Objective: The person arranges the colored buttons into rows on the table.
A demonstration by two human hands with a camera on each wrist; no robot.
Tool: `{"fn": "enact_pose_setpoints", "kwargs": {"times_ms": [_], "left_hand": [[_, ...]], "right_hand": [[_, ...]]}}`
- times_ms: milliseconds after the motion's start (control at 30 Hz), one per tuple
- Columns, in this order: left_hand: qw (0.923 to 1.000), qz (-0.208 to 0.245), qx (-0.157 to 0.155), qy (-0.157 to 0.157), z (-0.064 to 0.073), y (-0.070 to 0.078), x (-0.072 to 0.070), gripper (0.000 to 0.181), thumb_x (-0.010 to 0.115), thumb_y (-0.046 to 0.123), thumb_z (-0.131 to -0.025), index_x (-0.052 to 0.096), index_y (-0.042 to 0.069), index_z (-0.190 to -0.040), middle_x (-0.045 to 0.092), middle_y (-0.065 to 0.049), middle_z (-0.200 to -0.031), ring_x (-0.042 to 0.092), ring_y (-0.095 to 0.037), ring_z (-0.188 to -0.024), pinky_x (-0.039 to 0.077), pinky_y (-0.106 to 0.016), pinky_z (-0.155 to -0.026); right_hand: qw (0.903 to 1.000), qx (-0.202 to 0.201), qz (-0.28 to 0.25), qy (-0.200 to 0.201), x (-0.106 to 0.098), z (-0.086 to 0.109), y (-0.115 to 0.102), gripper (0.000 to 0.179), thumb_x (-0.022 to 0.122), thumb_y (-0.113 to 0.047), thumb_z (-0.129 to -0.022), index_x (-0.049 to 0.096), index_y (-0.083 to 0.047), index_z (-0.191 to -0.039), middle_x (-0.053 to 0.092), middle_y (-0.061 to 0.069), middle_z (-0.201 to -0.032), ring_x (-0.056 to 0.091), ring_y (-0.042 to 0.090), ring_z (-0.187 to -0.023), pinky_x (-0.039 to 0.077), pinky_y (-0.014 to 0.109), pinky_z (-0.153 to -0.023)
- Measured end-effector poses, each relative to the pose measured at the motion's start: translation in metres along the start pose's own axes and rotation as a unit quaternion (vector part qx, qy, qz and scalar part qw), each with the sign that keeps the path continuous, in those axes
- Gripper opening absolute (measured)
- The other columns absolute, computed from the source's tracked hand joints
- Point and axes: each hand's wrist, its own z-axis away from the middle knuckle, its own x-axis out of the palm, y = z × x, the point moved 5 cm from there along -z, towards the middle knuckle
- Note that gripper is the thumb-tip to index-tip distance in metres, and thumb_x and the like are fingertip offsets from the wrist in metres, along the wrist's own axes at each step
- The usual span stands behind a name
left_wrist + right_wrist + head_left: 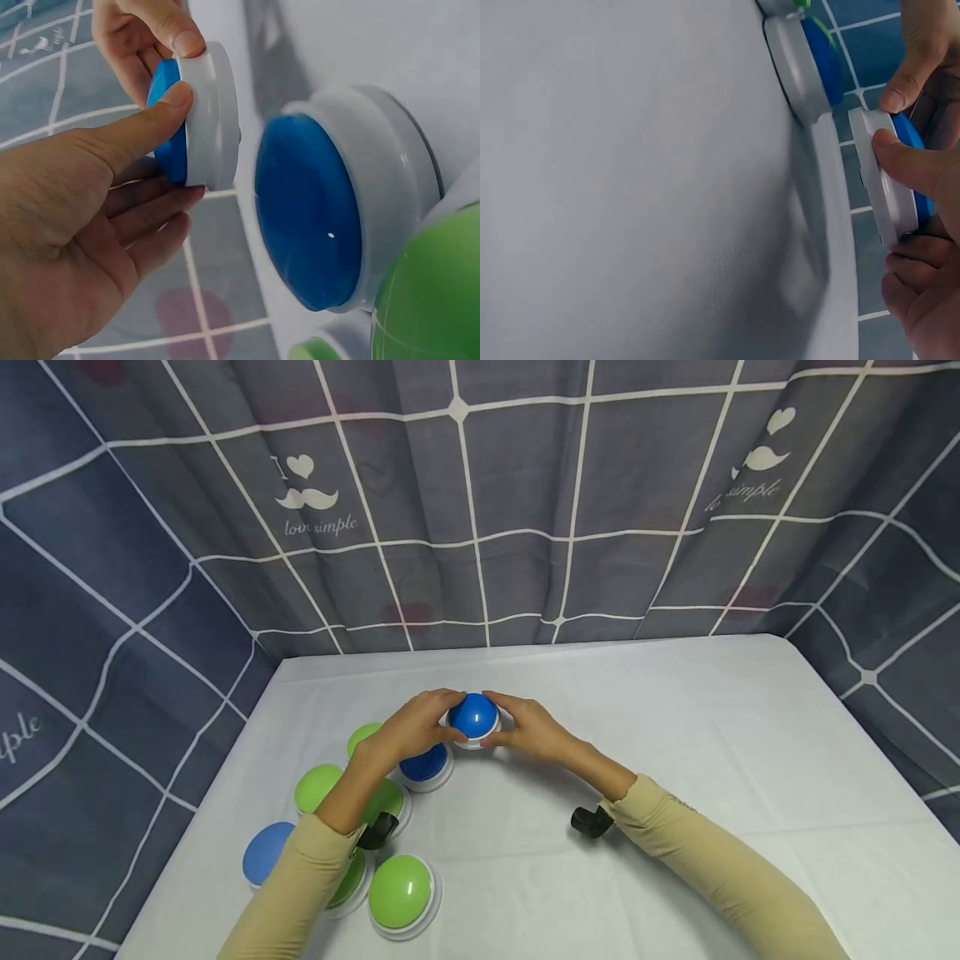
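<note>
A round push button with a blue dome (474, 716) and a white base is held up off the table between both hands. My left hand (411, 725) grips its left side, thumb and fingers on the white rim. On the opposite side, my right hand (534, 728) pinches the rim the same way. In the left wrist view the base (210, 116) faces the table with a gap beneath it. Just below my left hand, a second blue button (425, 763) sits on the table, partly covered by that hand in the head view.
Several green buttons, among them a near one (401, 892), stand on the white tablecloth (600, 893) around my left forearm, which hides parts of them. A lighter blue button (267, 853) is at the far left. Grey checked curtains (525, 468) enclose the table's back and sides.
</note>
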Motion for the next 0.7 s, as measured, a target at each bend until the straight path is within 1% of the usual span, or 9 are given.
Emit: {"fn": "enact_pose_setpoints", "kwargs": {"times_ms": [167,333,500,700], "left_hand": [[0.9996,0.011,-0.012,-0.024,-0.015,-0.015,0.005,0.068,0.078,0.017,-0.087,0.047,-0.007,-0.142,0.053,-0.02,-0.141,0.048,-0.035,-0.132,0.038,-0.048,-0.108],[0.999,0.015,-0.027,-0.034,-0.023,-0.027,0.007,0.068,0.078,0.016,-0.087,0.047,-0.007,-0.142,0.053,-0.02,-0.141,0.047,-0.036,-0.133,0.037,-0.049,-0.109],[0.9981,0.01,-0.041,-0.045,-0.026,-0.034,0.012,0.069,0.079,0.018,-0.087,0.047,-0.007,-0.142,0.052,-0.02,-0.141,0.046,-0.036,-0.133,0.036,-0.049,-0.11],[0.9968,0.017,-0.057,-0.053,-0.024,-0.038,0.017,0.068,0.078,0.018,-0.087,0.047,-0.006,-0.143,0.053,-0.02,-0.141,0.045,-0.036,-0.134,0.036,-0.049,-0.11]], "right_hand": [[0.9996,0.012,0.021,-0.013,0.005,-0.012,0.011,0.078,0.08,-0.026,-0.085,0.042,0.005,-0.145,0.049,0.019,-0.145,0.048,0.032,-0.132,0.037,0.044,-0.11],[0.9991,0.021,0.033,-0.016,0.011,-0.023,0.017,0.076,0.08,-0.026,-0.085,0.043,0.004,-0.145,0.052,0.02,-0.142,0.05,0.033,-0.13,0.038,0.045,-0.109],[0.9987,0.032,0.031,-0.025,0.017,-0.026,0.021,0.075,0.08,-0.024,-0.086,0.043,0.004,-0.145,0.053,0.019,-0.141,0.051,0.033,-0.129,0.039,0.045,-0.108],[0.9984,0.04,0.024,-0.033,0.022,-0.025,0.021,0.077,0.079,-0.024,-0.087,0.04,0.006,-0.146,0.05,0.022,-0.143,0.048,0.034,-0.131,0.037,0.045,-0.109]]}}
